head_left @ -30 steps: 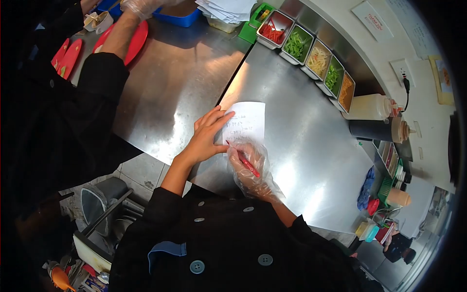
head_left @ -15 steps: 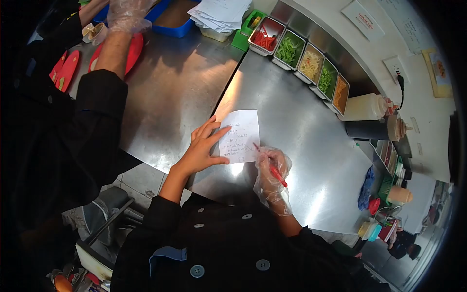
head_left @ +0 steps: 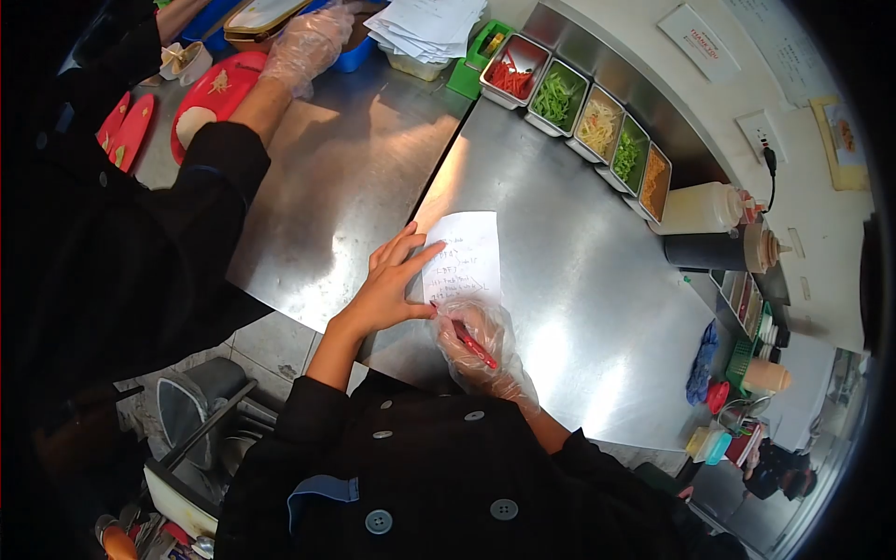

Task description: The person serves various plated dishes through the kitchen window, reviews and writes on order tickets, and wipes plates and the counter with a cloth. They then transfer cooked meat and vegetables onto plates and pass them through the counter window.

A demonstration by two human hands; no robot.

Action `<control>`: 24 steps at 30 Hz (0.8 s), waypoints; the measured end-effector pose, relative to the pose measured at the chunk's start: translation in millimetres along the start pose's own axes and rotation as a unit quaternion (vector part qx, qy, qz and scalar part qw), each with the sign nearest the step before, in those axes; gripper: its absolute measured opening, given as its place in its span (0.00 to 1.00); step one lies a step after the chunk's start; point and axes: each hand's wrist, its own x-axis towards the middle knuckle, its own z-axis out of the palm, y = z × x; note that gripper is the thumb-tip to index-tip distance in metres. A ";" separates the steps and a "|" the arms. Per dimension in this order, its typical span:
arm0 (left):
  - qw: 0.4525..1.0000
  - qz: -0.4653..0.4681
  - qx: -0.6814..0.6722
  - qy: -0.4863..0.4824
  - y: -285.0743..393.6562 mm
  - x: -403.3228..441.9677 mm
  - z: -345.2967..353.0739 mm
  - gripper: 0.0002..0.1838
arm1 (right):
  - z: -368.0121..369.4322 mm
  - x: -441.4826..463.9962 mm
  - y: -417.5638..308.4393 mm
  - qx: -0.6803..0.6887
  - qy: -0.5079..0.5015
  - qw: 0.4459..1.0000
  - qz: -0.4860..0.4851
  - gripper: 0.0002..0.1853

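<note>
A white paper slip (head_left: 478, 245) with handwriting lies on the steel counter in front of me. My left hand (head_left: 381, 289), bare, lies with spread fingers on the slip's left edge. In my right hand (head_left: 476, 341), covered by a clear plastic glove, is a red pen (head_left: 474, 345) held in a writing grip. Its tip is by the lower left of the slip, close to my left thumb. The gloved hand covers the slip's bottom part.
Steel pans with red strips (head_left: 510, 77), chopped greens (head_left: 556, 99) and other toppings line the back. Squeeze bottles (head_left: 714, 249) stand at right. At left a co-worker's gloved hand (head_left: 313, 47) is over a red plate (head_left: 219, 89). A paper stack (head_left: 425, 26) sits at the back.
My right hand has moved left and slightly down with the pen, from the slip's right side to its lower left. My left hand stays put. The co-worker's gloved hand shifted right, uncovering the red plate.
</note>
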 end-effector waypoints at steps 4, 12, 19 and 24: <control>1.000 -0.004 -0.012 -0.003 2.2 0.0 -1.8 0.50 | -13.5 1.6 -1.5 0.034 0.074 0.996 0.038 0.09; 1.000 -0.003 -0.008 -0.002 1.1 -0.7 -1.1 0.50 | -24.6 -2.2 13.1 -0.007 0.155 0.986 0.052 0.04; 1.000 -0.007 -0.013 -0.002 1.3 -0.4 -1.5 0.50 | -27.2 12.2 -2.2 -0.040 0.119 0.991 0.041 0.06; 1.000 0.003 -0.012 0.006 -0.5 -0.2 0.0 0.50 | -16.7 16.2 -17.8 -0.051 0.014 0.999 0.004 0.08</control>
